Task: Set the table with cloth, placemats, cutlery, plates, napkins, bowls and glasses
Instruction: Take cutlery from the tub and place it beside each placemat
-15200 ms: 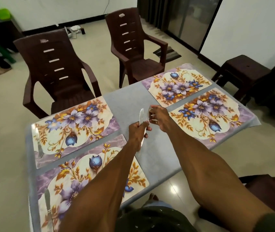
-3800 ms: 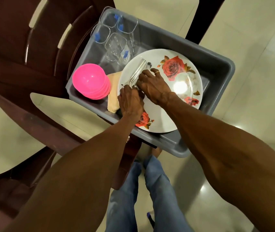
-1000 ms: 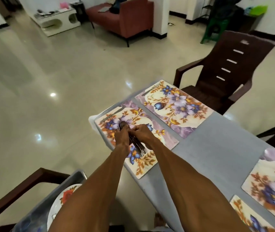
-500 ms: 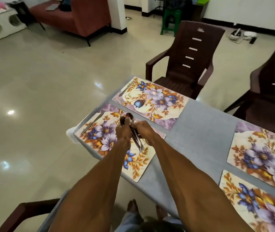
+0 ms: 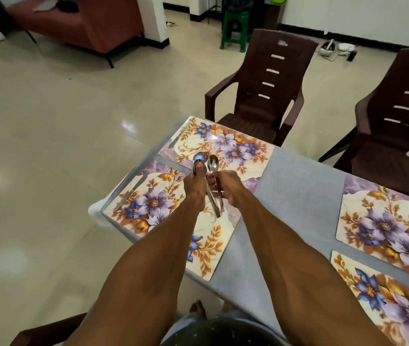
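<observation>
Spoons (image 5: 213, 181) sit bunched between both hands above the near floral placemat (image 5: 163, 216) at the desk's ten o'clock corner. Left hand (image 5: 194, 187) and right hand (image 5: 226, 187) each keep a closed grip around the handles, bowls pointing toward twelve.

four placemats lie on the cloth (image 5: 295, 196) over the worktop: two at the left end (image 5: 148, 203), two at the right (image 5: 385, 221). two chairs (image 5: 260, 96) stand behind it.
</observation>
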